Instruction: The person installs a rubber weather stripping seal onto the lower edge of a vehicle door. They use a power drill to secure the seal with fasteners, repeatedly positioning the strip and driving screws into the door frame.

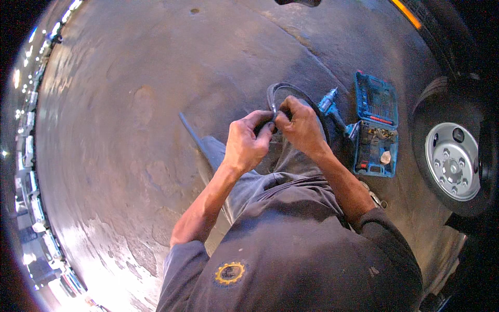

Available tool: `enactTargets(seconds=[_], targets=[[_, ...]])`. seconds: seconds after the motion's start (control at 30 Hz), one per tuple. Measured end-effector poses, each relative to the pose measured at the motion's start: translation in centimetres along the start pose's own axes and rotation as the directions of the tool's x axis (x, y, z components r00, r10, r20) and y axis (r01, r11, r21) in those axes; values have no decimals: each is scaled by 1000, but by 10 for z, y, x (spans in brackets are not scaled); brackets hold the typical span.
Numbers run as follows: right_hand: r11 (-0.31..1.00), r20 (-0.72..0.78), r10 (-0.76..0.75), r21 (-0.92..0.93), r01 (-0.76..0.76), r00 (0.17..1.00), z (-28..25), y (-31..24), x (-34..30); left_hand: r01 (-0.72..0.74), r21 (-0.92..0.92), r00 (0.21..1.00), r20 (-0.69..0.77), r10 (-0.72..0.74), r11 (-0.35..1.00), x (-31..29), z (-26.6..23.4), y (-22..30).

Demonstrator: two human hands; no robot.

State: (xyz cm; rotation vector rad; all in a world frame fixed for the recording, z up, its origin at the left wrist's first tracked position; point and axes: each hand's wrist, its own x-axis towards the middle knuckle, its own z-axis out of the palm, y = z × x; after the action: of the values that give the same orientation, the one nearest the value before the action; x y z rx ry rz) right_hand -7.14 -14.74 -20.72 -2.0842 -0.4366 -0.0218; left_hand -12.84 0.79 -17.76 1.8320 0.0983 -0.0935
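Observation:
In front of my lap, a black flexible strip or hose (285, 86) arches up and curves down to the right behind my right wrist. My left hand (248, 139) pinches it between thumb and fingers. Close beside, my right hand (300, 125) is closed on the same piece, the fingertips of both hands nearly meeting. A shiny spot shows between the fingertips; the exact grip point is partly hidden. To the left of my leg a narrow bluish-grey strip (191, 130) sticks out; I cannot tell whether it belongs to the black piece.
Right of my hands a blue cordless drill (337, 114) lies on the concrete floor (130, 130). An open blue tool case (376, 125) with bits and small parts is beside it. Farther right stands a vehicle wheel (452, 162) with a silver rim. Bright lights line the far left.

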Motion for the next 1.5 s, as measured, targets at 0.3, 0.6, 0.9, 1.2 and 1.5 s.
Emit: enactTargets(seconds=[0.3, 0.6, 0.9, 1.2, 1.5], targets=[[1000, 2, -4, 14, 4, 1000, -7, -6, -14, -3, -17, 999, 33, 3, 1000, 7, 1, 2], [993, -55, -118, 15, 119, 992, -13, -8, -13, -28, -69, 993, 113, 36, 997, 25, -6, -3], [782, 37, -574, -273, 560, 818, -55, -15, 30, 134, -105, 956, 276, -101, 985, 27, -41, 28], [852, 239, -523, 136, 505, 818, -39, 5, 47, 54, -55, 961, 276, -36, 997, 23, -47, 41], [906, 267, -422, 112, 407, 866, -44, 2, 39, -194, 146, 970, 174, 168, 970, 23, -26, 44]])
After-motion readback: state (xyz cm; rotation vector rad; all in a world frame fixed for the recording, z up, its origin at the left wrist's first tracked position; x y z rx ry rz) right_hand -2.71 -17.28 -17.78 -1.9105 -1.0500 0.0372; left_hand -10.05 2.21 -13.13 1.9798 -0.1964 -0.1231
